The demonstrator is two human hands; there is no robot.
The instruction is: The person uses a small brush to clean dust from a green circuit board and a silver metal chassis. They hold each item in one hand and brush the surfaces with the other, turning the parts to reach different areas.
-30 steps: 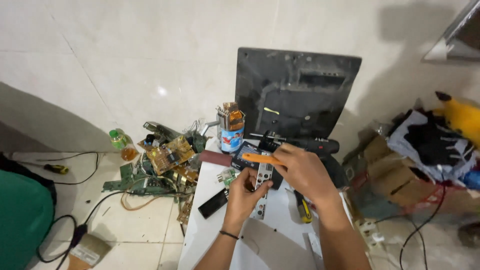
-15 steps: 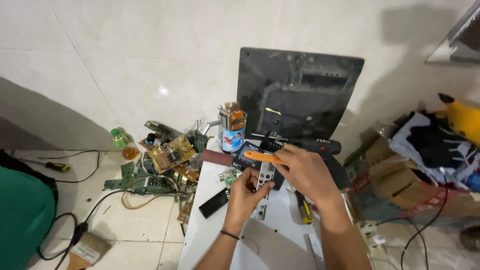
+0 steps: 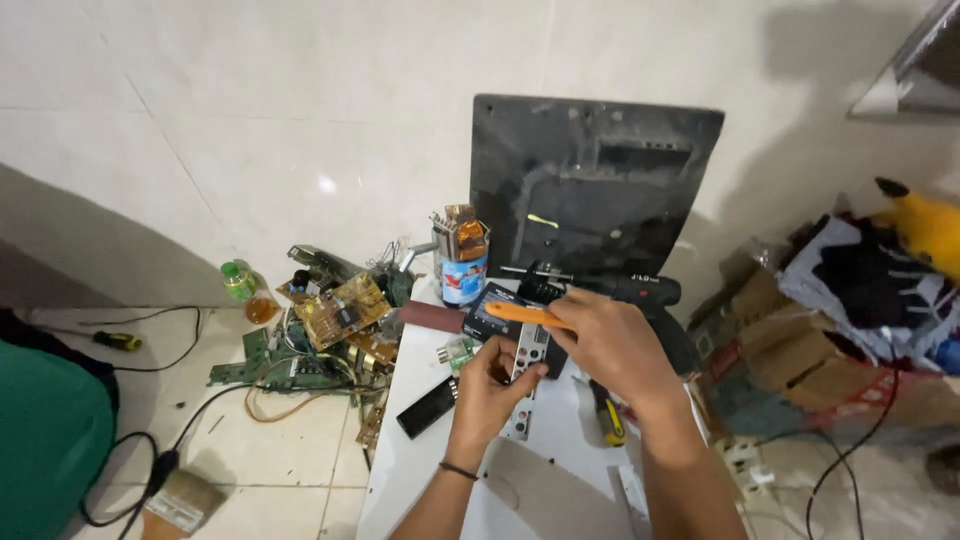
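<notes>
**Prying at a metal strip on the white table**

Holding a perforated metal strip (image 3: 523, 372) over the white table (image 3: 420, 470), left hand (image 3: 490, 385) clenched around it. Right hand (image 3: 610, 345) gripping an orange tool (image 3: 525, 314) laid across its top. Beside: black remote (image 3: 428, 406), tin can (image 3: 462, 262), black panel (image 3: 590, 190).

Matt perforated metal strip (image 3: 524, 375), glossy tiles (image 3: 250, 140)

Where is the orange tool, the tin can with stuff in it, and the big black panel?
orange tool (image 3: 520, 314), head view, on its flat orange blade.
tin can (image 3: 464, 278), head view, on its side wall.
black panel (image 3: 590, 190), head view, on its middle.
</notes>
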